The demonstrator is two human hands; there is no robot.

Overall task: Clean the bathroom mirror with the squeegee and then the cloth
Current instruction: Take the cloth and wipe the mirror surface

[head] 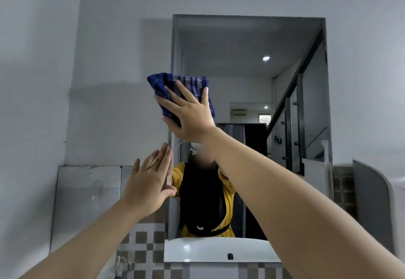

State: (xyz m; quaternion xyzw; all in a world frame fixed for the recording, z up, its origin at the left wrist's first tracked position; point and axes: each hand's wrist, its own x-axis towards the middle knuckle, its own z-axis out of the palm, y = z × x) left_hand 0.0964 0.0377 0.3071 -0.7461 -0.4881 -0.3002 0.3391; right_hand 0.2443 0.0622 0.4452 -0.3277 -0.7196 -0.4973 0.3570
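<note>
A tall rectangular mirror (247,44) hangs on the white wall above the sink. My right hand (188,114) presses a folded blue checked cloth (162,83) flat against the mirror's left side, fingers spread over it. The cloth's upper left corner overhangs the mirror's left edge. Lower down, my left hand (149,182) rests flat with fingers apart on the mirror's left edge and holds nothing. No squeegee is in view.
A white sink (197,250) with a black tap (230,256) sits under the mirror. Checked tiles (140,243) cover the wall to the lower left, beside a grey panel (87,202). A person's reflection fills the mirror's lower middle. A curved white fixture (377,202) stands at the right.
</note>
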